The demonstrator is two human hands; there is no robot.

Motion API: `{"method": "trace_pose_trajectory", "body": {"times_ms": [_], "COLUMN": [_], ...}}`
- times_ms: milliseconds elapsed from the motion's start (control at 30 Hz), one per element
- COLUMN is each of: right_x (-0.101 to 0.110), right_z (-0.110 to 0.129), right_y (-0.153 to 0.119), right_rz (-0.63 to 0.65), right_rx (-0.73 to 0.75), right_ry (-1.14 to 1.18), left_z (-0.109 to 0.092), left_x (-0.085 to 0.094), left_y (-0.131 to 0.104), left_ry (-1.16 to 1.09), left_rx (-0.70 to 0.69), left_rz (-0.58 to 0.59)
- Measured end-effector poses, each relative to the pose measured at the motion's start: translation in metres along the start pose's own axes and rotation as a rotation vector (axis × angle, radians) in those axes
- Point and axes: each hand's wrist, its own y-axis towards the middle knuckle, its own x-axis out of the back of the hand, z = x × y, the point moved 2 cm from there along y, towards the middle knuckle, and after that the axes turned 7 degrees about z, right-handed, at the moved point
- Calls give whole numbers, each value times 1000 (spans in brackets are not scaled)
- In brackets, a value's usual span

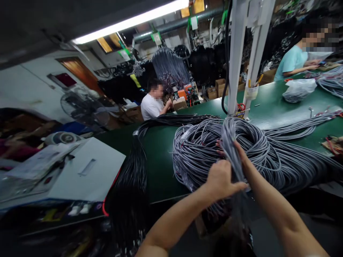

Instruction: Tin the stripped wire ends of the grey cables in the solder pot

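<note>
Nearest to me, two bare forearms reach up from the bottom edge toward a bundle of grey cables [232, 142]. The right hand [241, 151] is wrapped around the bundle, its fingertips showing on the far left side. Just below, the left hand [221, 178] presses against the same bundle with its thumb stretched across; its fingers are mostly hidden, so I cannot tell whether they close on it. The bundle's top lies over a large heap of coiled grey cables [195, 150], and its lower part, blurred, drops past the near edge of a green table [160, 167].

To my left, a sheaf of black cables [134, 164] lies on the table and spills over its near edge. Farther left stands a pale, slant-topped cabinet [92, 171].

Beyond the heap, a white post [237, 53] rises from the table, with red-handled scissors [241, 106] at its foot. Right of that sits a clear plastic bag [298, 91].

Across the table I see a co-worker in white [151, 107] and, far right, another in light blue [291, 60]. Behind the first, more grey cables hang in a curtain [170, 64].
</note>
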Motion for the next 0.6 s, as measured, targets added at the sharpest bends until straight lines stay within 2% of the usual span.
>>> {"method": "trace_pose_trajectory", "body": {"times_ms": [67,133,167,200,233,267,367,400,433,500,533,600], "right_x": [37,76,92,106,115,120,115,110,107,103,103,105], "right_z": [5,5,4,3,1,-3,-22,-29,-34,-43,-46,-48], "right_y": [-42,-79,-94,-105,-112,-115,-109,-103,-98,-90,-87,-88], "right_rz": [67,107,130,123,126,141,194,208,218,221,212,174], "right_rx": [-11,-185,-274,-309,-321,-327,-319,-321,-327,-341,-339,-322], "right_ry": [26,-42,-95,-138,-157,-163,-121,-102,-83,-45,-28,-2], "left_z": [-35,-46,-40,-26,-3,27,136,169,196,229,236,235], "left_x": [-28,-44,-45,-41,-30,-15,45,62,76,95,98,95], "left_y": [-9,-13,-15,-16,-16,-15,-11,-8,-2,17,27,45], "left_ry": [-46,-197,-309,-427,-536,-594,-650,-712,-808,-867,-905,-985], "left_rx": [-176,-407,-504,-565,-554,-427,229,452,653,775,809,827], "left_rz": [73,188,245,277,237,109,-491,-635,-728,-722,-688,-577]}}
